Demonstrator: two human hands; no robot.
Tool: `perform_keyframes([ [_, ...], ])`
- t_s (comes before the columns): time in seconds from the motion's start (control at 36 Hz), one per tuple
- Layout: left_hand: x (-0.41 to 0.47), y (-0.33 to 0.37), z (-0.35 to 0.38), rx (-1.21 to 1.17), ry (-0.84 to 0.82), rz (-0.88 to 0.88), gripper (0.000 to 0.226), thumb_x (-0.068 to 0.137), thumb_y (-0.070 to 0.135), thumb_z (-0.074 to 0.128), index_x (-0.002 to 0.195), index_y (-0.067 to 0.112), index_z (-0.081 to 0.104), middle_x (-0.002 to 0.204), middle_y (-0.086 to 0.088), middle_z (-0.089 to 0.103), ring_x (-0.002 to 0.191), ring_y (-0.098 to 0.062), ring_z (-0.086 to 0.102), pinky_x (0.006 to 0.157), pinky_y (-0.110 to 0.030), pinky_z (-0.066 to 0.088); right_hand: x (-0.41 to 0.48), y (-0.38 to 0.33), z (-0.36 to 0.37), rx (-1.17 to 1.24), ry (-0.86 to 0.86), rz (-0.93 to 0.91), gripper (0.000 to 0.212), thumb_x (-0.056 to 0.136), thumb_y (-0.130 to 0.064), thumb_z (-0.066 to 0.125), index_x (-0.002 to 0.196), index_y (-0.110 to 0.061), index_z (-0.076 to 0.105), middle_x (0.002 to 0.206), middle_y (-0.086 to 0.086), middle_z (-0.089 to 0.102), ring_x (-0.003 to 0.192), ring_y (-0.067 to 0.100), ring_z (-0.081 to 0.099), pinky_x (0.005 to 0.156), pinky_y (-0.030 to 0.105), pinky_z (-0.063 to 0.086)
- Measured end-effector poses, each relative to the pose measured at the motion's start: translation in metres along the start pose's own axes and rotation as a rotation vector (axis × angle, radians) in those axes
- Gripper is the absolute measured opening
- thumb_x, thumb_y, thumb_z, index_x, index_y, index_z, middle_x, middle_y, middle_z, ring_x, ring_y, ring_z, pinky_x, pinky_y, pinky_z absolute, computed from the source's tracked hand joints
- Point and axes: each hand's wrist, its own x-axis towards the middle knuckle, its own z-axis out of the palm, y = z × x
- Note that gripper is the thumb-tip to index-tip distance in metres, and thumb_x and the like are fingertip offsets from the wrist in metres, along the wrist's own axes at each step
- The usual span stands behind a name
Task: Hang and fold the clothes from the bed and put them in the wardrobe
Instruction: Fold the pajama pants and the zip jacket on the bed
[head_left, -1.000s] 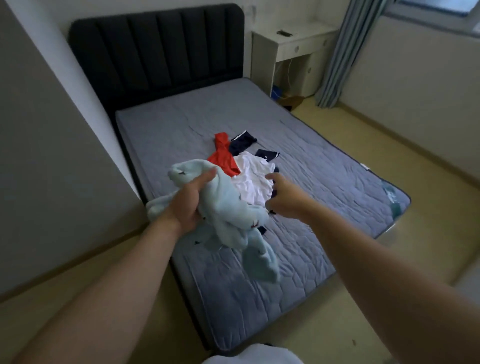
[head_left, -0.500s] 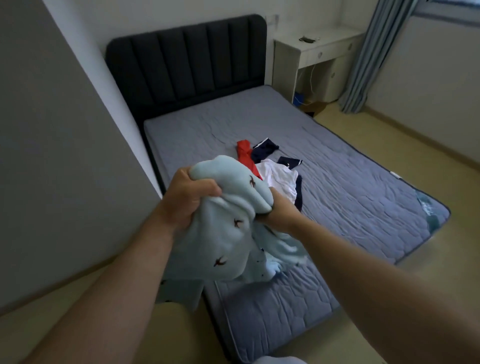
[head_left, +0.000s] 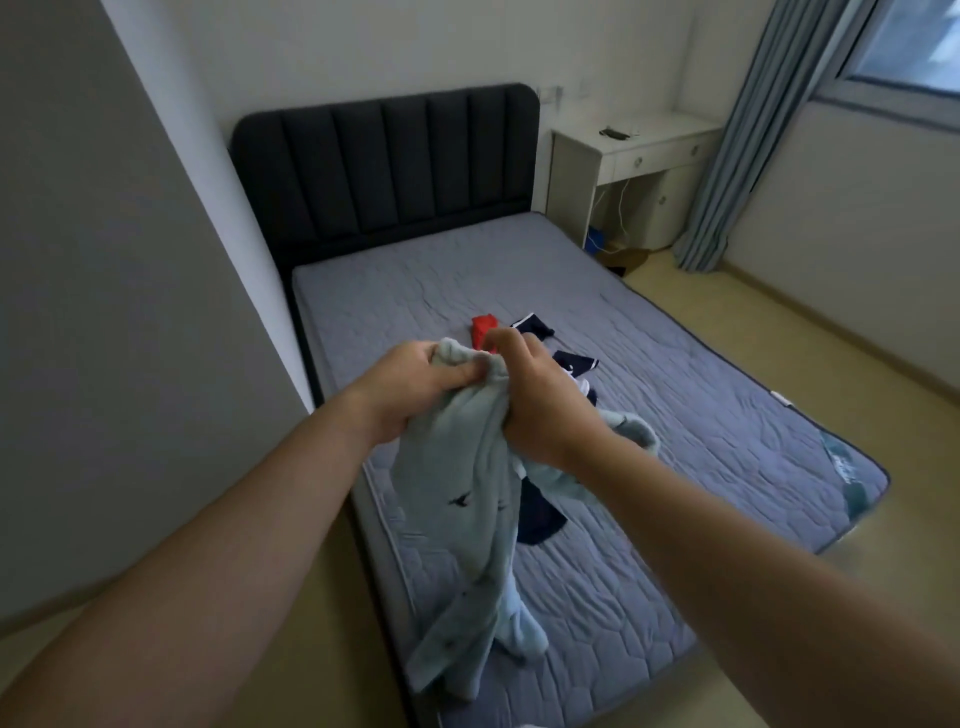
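A pale blue garment (head_left: 467, 499) with small dark bird prints hangs from both my hands above the near left part of the bed (head_left: 675, 395). My left hand (head_left: 415, 384) pinches its top edge, and my right hand (head_left: 540, 400) grips the same edge right beside it. The cloth trails down to the mattress. Behind my hands lie a red garment (head_left: 483, 327), navy pieces (head_left: 576, 361) and another dark navy piece (head_left: 537, 514) partly hidden by the blue cloth. No wardrobe is in view.
A grey wall panel (head_left: 130, 312) stands close on the left. A dark padded headboard (head_left: 384, 171) is at the far end, a white desk (head_left: 634, 156) and a blue-grey curtain (head_left: 737, 135) at the back right. Beige floor (head_left: 810, 332) runs along the bed's right side.
Both hands have lifted the pale blue garment higher and come together at its top edge, so it now hangs long instead of bunched. The view has tilted up toward the headboard.
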Motion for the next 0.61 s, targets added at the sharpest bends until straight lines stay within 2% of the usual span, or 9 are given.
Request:
perform_keyframes([
  [0.06, 0.006, 0.007, 0.004, 0.029, 0.102, 0.153, 0.022, 0.086, 0.025, 0.077, 0.104, 0.013, 0.073, 0.101, -0.001, 0.077, 0.097, -0.013, 0.072, 0.076, -0.021, 0.056, -0.005, 0.011, -0.006, 0.025, -0.017, 0.115, 0.069, 0.079, -0.007, 0.069, 0.134, -0.029, 0.033, 0.126, 0.005, 0.047, 0.101, 0.025, 0.055, 0.081, 0.047, 0.053],
  [0.17, 0.01, 0.034, 0.009, 0.16, 0.191, 0.427, 0.007, 0.091, 0.026, 0.073, 0.096, 0.03, 0.072, 0.1, 0.011, 0.072, 0.095, -0.003, 0.066, 0.079, -0.018, 0.054, -0.014, 0.035, -0.016, -0.122, -0.135, 0.279, 0.077, 0.071, -0.026, 0.08, 0.131, -0.024, 0.031, 0.113, 0.004, 0.058, 0.1, 0.028, 0.059, 0.084, 0.05, 0.051],
  [0.28, 0.011, 0.066, 0.004, 0.311, 0.24, 0.69, 0.015, 0.096, 0.018, 0.067, 0.11, 0.014, 0.07, 0.111, 0.007, 0.07, 0.104, -0.004, 0.064, 0.09, -0.017, 0.05, -0.017, 0.056, -0.026, -0.226, -0.142, 0.355, 0.046, 0.078, -0.025, 0.068, 0.115, -0.023, 0.041, 0.102, 0.003, 0.061, 0.093, 0.03, 0.059, 0.079, 0.045, 0.052],
  [0.36, 0.011, 0.09, -0.006, 0.411, 0.259, 0.758, 0.017, 0.097, 0.014, 0.065, 0.112, 0.009, 0.07, 0.114, 0.002, 0.07, 0.107, -0.006, 0.064, 0.095, -0.018, 0.048, -0.009, 0.062, -0.037, -0.175, -0.085, 0.34, 0.032, 0.085, -0.023, 0.062, 0.111, -0.026, 0.044, 0.102, 0.0, 0.06, 0.088, 0.022, 0.059, 0.076, 0.044, 0.055],
  [0.47, 0.01, 0.117, -0.026, 0.515, 0.338, 0.794, 0.019, 0.098, 0.014, 0.063, 0.116, 0.012, 0.071, 0.116, 0.004, 0.07, 0.109, -0.005, 0.063, 0.098, -0.016, 0.045, 0.014, 0.055, -0.066, -0.124, 0.099, 0.263, 0.043, 0.089, -0.018, 0.061, 0.111, -0.041, 0.032, 0.095, -0.014, 0.049, 0.079, 0.004, 0.05, 0.06, 0.023, 0.042],
  [0.56, 0.01, 0.137, -0.047, 0.533, 0.453, 0.783, 0.019, 0.1, 0.017, 0.06, 0.116, 0.018, 0.071, 0.113, 0.006, 0.07, 0.106, -0.002, 0.063, 0.096, -0.014, 0.044, 0.034, 0.042, -0.104, -0.14, 0.239, 0.178, 0.042, 0.09, -0.019, 0.061, 0.108, -0.042, 0.031, 0.087, -0.018, 0.045, 0.075, 0.0, 0.047, 0.056, 0.022, 0.04],
  [0.61, 0.009, 0.15, -0.061, 0.53, 0.512, 0.78, 0.02, 0.1, 0.018, 0.059, 0.116, 0.019, 0.071, 0.113, 0.007, 0.07, 0.106, -0.003, 0.062, 0.095, -0.012, 0.044, 0.047, 0.031, -0.13, -0.168, 0.252, 0.103, 0.041, 0.09, -0.022, 0.064, 0.105, -0.042, 0.031, 0.086, -0.016, 0.05, 0.073, 0.003, 0.051, 0.056, 0.023, 0.043],
])
